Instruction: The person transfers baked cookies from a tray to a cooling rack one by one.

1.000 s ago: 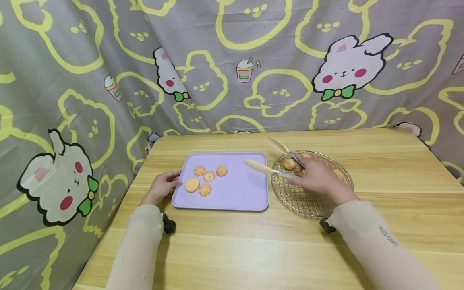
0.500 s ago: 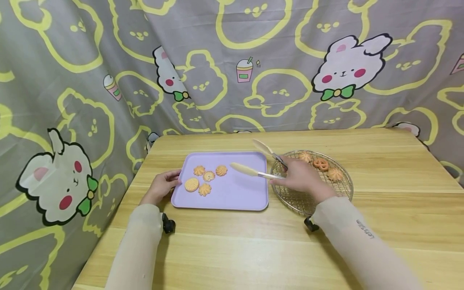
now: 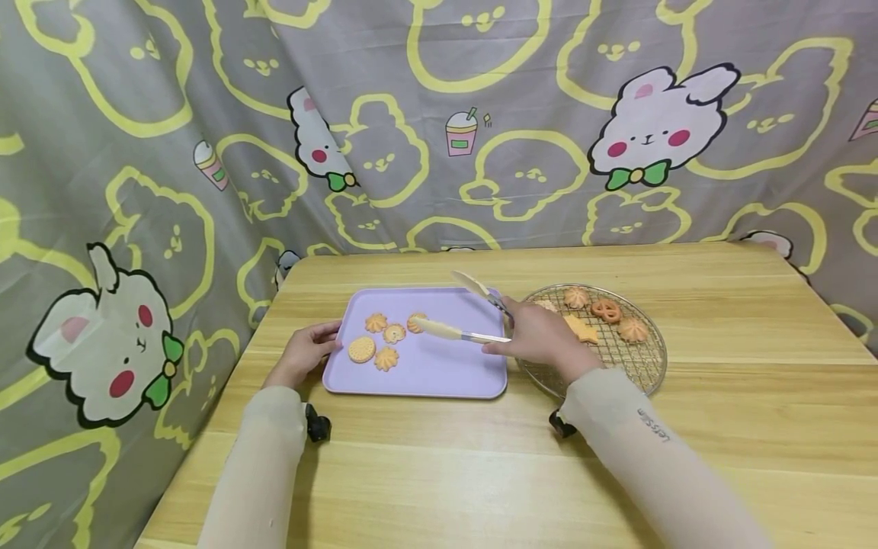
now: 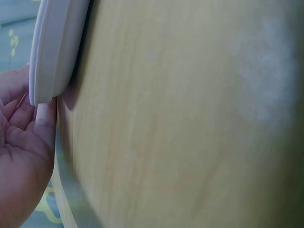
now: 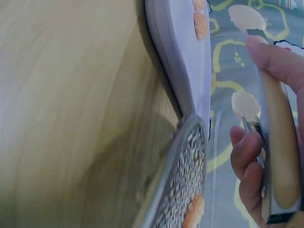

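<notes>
My right hand (image 3: 545, 332) grips a pair of tongs (image 5: 280, 142) with cream-coloured tips. The tongs are spread wide and hold nothing. Their tips reach over the right part of a lilac tray (image 3: 446, 377), and one tip partly covers a swirled cookie (image 3: 415, 323). Several cookies lie on the tray's left half, among them a round cookie (image 3: 362, 350) and a flower-shaped cookie (image 3: 386, 359). At the tray's left edge my left hand (image 3: 305, 352) holds the rim; the left wrist view shows its fingers (image 4: 45, 118) against the tray corner.
A round wire rack (image 3: 641, 366) stands close to the tray's right side. It bears a pretzel cookie (image 3: 606, 310), a star-shaped cookie (image 3: 583, 329) and more cookies, partly behind my right hand. A patterned curtain (image 3: 528, 91) hangs behind the wooden table (image 3: 425, 473).
My right hand has moved left with the spread tongs, from above the rack to over the tray, uncovering cookies on the rack. My left hand has stayed at the tray's edge.
</notes>
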Demonstrator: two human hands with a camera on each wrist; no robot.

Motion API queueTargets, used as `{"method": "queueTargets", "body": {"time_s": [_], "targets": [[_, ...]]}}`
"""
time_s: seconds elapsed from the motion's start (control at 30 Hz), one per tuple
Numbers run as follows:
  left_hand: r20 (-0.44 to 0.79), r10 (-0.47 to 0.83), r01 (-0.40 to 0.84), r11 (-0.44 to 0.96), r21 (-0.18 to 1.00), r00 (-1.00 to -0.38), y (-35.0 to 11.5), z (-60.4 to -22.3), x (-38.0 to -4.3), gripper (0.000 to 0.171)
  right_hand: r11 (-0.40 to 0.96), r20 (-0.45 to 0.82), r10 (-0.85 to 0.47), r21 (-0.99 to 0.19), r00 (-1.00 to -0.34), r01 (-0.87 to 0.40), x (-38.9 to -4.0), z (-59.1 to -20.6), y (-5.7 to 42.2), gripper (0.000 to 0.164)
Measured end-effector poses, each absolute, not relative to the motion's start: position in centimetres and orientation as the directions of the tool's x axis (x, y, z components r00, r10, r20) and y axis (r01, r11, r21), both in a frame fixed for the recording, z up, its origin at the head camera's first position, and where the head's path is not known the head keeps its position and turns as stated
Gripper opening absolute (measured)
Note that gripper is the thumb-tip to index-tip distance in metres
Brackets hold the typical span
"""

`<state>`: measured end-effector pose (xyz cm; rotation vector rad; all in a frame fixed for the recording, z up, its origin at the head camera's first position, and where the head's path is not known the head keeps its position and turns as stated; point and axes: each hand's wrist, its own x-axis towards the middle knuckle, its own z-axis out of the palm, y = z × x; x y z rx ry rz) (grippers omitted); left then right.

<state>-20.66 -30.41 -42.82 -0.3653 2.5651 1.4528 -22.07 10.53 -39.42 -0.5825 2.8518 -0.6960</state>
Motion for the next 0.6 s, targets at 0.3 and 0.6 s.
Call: {"method": "queueTargets", "body": {"time_s": [0.3, 0.6], "targets": [[-0.273, -0.135, -0.304, 0.486, 0.819, -0.952, -30.4, -42.8, -20.6, 0.047, 0.828, -0.047, -0.446, -0.402, -0.894, -0.392, -22.2, -39.9, 8.9, 0.095], [-0.269, -0.127, -0.296, 0.478, 0.827, -0.955, -30.5, -42.8, -20.6, 0.047, 0.83, -0.068, -0.485, -0.349, -0.872, -0.434, -22.3, -39.9, 8.1, 0.083]]}}
